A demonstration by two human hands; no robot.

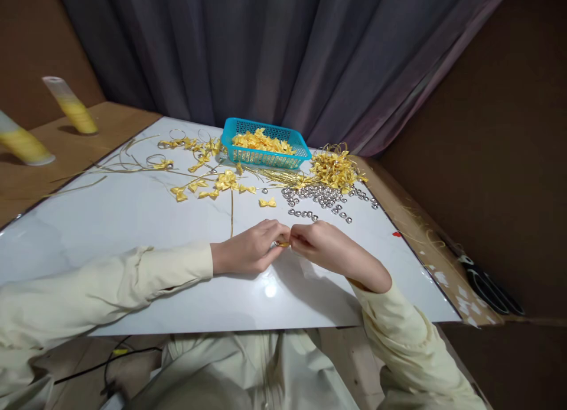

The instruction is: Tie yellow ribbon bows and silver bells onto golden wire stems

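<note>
My left hand [250, 249] and my right hand [325, 244] meet at the middle of the white board [133, 221], fingertips pinched together on a small yellow piece with a metal ring [282, 243]. A thin gold strip [231, 212] runs from my left hand away across the board. One yellow ribbon bow [267, 202] lies just beyond my hands. Several silver beads [321, 198] are scattered to the right of it.
A blue basket [266, 156] of yellow bows stands at the far edge. Loose bows [217, 182] and gold strips lie left of it, a heap of finished pieces [335, 169] to its right. Two yellow spools [73, 107] stand far left. Black scissors [489, 289] lie at right.
</note>
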